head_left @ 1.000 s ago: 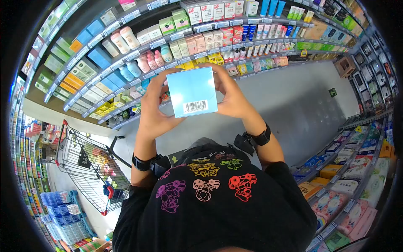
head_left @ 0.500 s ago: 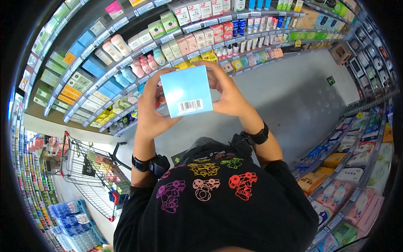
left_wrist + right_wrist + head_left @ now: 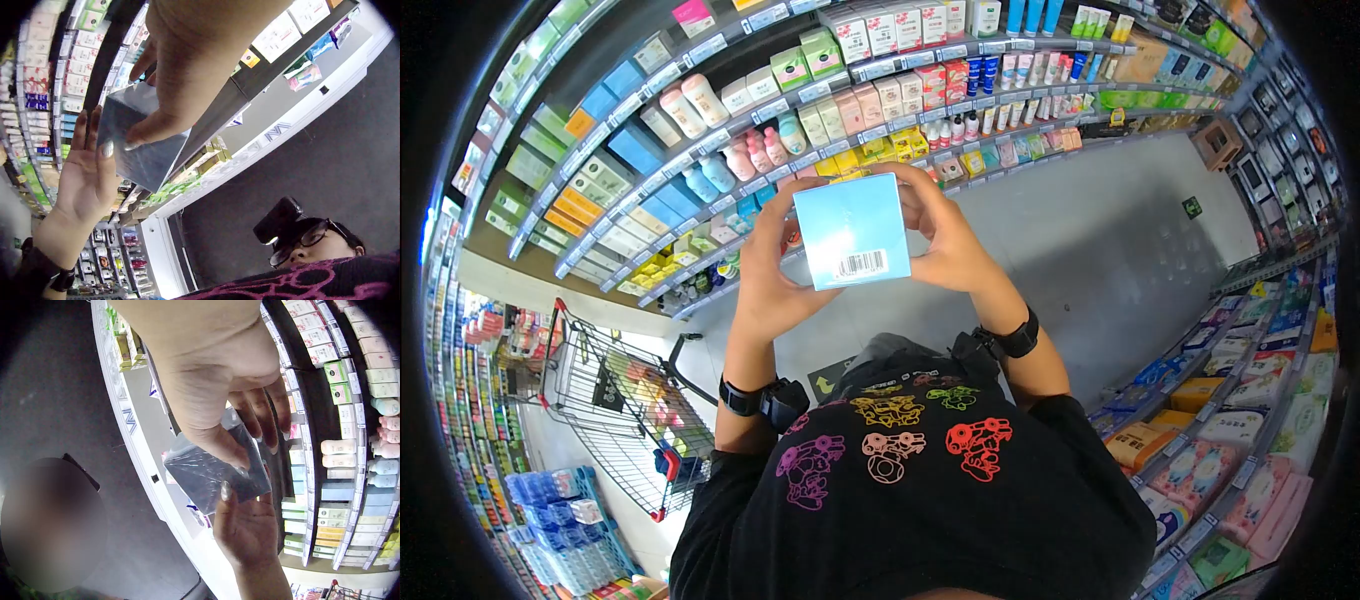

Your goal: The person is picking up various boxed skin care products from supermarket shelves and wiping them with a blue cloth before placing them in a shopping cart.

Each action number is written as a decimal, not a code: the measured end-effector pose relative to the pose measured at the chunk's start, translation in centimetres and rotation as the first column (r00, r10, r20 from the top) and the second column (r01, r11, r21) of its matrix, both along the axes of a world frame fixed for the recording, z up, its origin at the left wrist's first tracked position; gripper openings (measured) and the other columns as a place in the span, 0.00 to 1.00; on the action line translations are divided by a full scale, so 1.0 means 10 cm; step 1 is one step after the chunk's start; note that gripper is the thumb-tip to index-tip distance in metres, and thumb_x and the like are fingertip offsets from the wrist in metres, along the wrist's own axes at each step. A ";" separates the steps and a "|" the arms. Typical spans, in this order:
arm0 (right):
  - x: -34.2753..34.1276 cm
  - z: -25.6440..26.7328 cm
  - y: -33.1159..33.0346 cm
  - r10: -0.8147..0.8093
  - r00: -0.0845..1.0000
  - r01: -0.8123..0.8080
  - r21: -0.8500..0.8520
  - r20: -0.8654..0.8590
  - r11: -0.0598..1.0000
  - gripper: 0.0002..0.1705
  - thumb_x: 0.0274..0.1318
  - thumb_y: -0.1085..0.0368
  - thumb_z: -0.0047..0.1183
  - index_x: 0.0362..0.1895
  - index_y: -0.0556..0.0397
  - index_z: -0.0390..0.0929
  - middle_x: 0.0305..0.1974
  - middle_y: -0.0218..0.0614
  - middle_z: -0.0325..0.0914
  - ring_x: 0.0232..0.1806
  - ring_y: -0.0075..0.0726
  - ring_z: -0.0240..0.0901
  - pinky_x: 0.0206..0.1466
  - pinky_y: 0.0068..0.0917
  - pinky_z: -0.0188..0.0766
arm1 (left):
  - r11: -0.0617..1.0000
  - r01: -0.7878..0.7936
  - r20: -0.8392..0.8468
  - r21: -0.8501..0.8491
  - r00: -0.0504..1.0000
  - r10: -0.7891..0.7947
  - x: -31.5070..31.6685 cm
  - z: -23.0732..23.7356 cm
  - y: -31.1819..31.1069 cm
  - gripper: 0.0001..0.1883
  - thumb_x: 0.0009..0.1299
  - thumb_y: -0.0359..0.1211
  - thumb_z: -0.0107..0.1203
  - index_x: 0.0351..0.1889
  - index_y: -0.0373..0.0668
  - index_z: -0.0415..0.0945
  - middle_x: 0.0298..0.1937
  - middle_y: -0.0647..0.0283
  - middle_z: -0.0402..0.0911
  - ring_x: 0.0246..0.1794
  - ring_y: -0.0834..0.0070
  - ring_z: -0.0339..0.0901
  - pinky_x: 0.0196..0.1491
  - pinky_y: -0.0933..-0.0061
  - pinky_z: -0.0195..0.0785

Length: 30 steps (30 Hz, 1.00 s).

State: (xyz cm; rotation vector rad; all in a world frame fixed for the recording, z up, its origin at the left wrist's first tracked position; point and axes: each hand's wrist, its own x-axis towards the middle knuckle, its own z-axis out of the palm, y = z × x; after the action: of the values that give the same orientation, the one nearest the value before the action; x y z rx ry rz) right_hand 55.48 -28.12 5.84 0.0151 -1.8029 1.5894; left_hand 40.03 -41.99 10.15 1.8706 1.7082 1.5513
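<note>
Both hands hold a light blue box (image 3: 853, 225) up in front of the chest, its square face with a black barcode toward the head camera. My left hand (image 3: 770, 280) grips the box's left side, and my right hand (image 3: 952, 245) grips its right. In the left wrist view the box (image 3: 140, 159) shows a dark grey, glossy side with a thumb pressed on it. The right wrist view has the thumbs of both hands on that side of the box (image 3: 206, 478), which carries creased clear film. The fingers behind the box are partly hidden.
Store shelves (image 3: 870, 70) with boxes, bottles and tubes curve across the front and left. A shopping cart (image 3: 615, 390) stands at the left, beside stacked blue-and-white packs (image 3: 560, 525). Packaged goods (image 3: 1200, 470) line the right side. Grey floor (image 3: 1090, 235) lies between.
The head view has tilted slightly, first one way and then back. Both hands keep their hold on the box, which sits a little lower in the view than before.
</note>
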 end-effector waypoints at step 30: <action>0.04 0.12 0.02 -0.034 0.998 0.031 0.059 0.058 0.998 0.50 0.36 0.75 0.61 0.67 0.49 0.52 0.54 0.37 0.68 0.55 0.32 0.68 0.56 0.31 0.64 | 0.998 -0.013 0.050 0.061 0.999 0.010 -0.02 -0.08 0.10 0.42 0.45 0.32 0.70 0.61 0.44 0.63 0.57 0.57 0.72 0.57 0.63 0.71 0.51 0.64 0.71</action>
State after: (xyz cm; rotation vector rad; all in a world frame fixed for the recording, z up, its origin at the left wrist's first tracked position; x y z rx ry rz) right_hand 55.90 -27.97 7.07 -0.0345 -1.8849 1.5291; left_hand 39.87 -41.01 9.31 1.8379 1.6714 1.6578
